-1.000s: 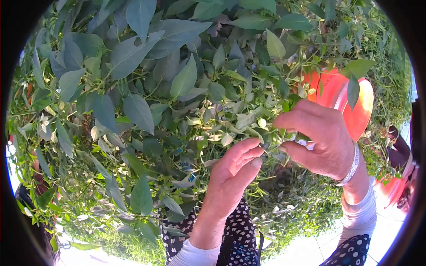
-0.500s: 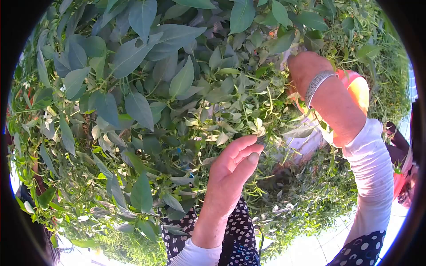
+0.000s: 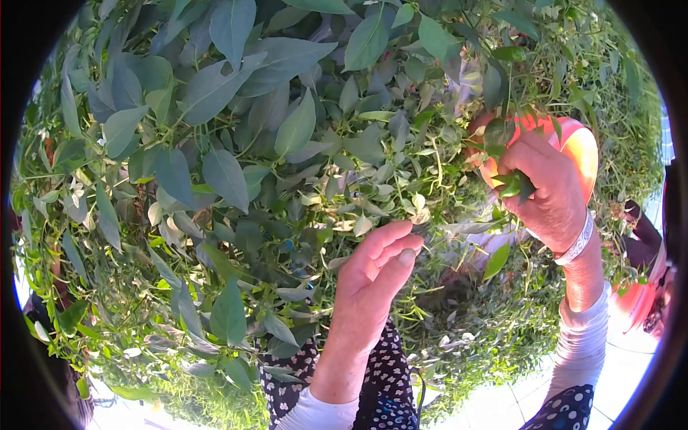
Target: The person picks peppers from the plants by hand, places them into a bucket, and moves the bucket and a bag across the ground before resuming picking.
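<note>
My right hand (image 3: 548, 183), with a silver bangle (image 3: 577, 240) at its wrist, is closed around some green leaves (image 3: 517, 185). Right behind it shows a bright orange-red rounded container (image 3: 577, 143), partly covered by the hand and foliage. What else sits inside the fist is hidden. My left hand (image 3: 373, 276) hovers at the lower middle with fingers loosely bent and the thumb apart, nothing visible in it. Its fingertips are near small pale leaves (image 3: 363, 225) of the leafy plants (image 3: 244, 129).
Large dark green leaves (image 3: 287, 64) crowd the upper left. Thin stems and cut-looking greenery (image 3: 502, 322) spread at the lower right. A second red item (image 3: 634, 307) and dark cloth lie at the far right edge. Pale tiled floor (image 3: 494, 405) shows below.
My right hand has come back and down out of the foliage, in front of the orange-red container, and now shows leaves in its grip. My left hand has hardly moved.
</note>
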